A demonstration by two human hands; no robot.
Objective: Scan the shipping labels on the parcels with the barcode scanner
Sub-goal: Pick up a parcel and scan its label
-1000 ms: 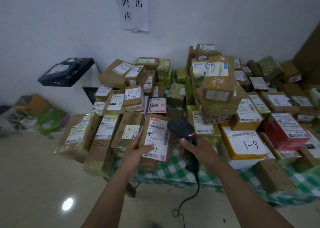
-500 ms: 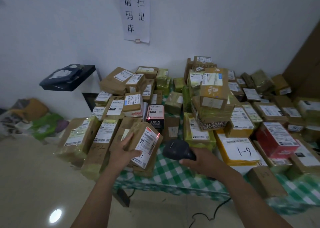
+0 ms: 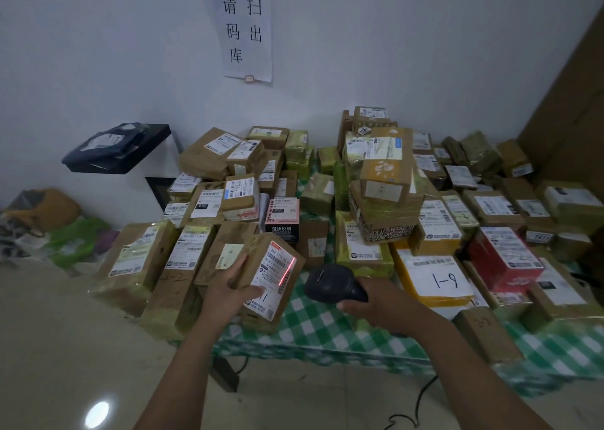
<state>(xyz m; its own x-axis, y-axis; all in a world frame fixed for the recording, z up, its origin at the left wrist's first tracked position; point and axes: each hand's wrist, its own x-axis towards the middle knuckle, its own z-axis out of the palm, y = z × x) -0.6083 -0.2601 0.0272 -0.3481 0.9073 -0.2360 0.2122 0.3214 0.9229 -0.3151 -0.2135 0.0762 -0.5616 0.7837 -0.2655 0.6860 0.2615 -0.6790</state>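
My left hand [image 3: 228,287] grips a tilted brown parcel [image 3: 257,251], thumb on its label [image 3: 271,276]; my right hand [image 3: 379,302] clasps the scanner [image 3: 330,282], whose red line crosses the barcode [image 3: 285,277].

I see a green-and-white checked cloth [image 3: 313,326] over the surface. The brown parcel [image 3: 255,249] near centre carries a white label [image 3: 273,277] printed in black, with a red scan line [image 3: 288,274] glowing across it. The scanner [image 3: 333,285] at its 3 o'clock is black. Further toward 3 o'clock lie a yellow parcel [image 3: 425,298] under a white sheet inked black and a red box [image 3: 500,262]. At 12 o'clock sits a black box [image 3: 281,230] with a pink-and-white top, and higher up a white wall sign [image 3: 243,27] with black characters. At 9 o'clock a green bag [image 3: 78,236] lies on the beige floor [image 3: 65,348].
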